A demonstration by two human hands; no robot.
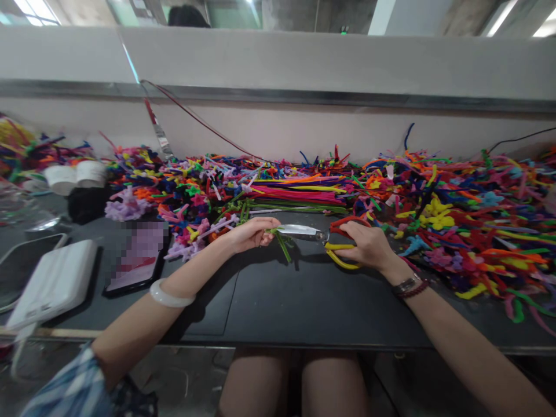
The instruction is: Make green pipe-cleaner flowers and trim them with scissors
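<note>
Near the middle of the dark table [278, 307], my left hand [256, 233] pinches a small bunch of green pipe cleaners [284, 249], whose ends hang below the fingers. My right hand [369, 246] is wrapped round the handles of a pair of scissors [299, 230], one handle red and the other yellow. The blades point left and reach the green pieces at my left fingertips. From this angle the blades look close together; whether they grip a stem I cannot make out. Behind the hands lies a stack of straight pipe cleaners [299, 194] in pink, yellow, purple and green.
Heaps of bent, colourful pipe cleaners [473, 226] line the back and right. On the left lie a phone [139, 255], a white power bank [56, 284] with a cable and another device [26, 269]. White cups [91, 174] stand behind a black item [87, 204]. A pale partition [278, 63] rises behind.
</note>
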